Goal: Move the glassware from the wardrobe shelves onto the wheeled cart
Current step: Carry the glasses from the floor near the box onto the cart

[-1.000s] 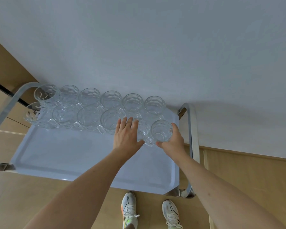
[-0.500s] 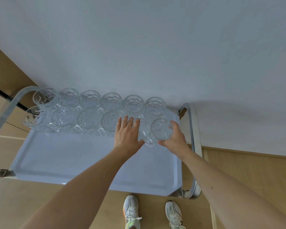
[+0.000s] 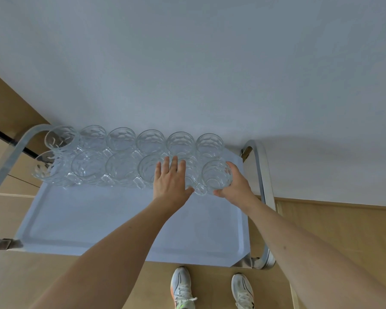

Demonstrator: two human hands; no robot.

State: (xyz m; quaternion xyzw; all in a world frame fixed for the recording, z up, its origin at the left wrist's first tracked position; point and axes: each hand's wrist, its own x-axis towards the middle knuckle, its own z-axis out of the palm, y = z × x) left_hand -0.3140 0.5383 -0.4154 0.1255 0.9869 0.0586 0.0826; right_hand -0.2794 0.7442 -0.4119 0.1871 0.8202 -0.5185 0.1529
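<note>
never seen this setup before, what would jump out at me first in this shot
The eye goes first to the two rows of clear glass mugs packed along the far edge of the pale blue cart tray, against the wall. Next, the hands at the rows' right end: the left hand lies flat over one mug, and the right hand grips the end mug.

From my feed: even, soft, cool light, no hard glare. Faint shadow on the wall beside the cart's right chrome handle. Wide-angle lens bends straight lines near the edges, esp. the left handle. Glasses show pale highlights, outlines hard to separate. Focus decent centre, softer toward the corners.
</note>
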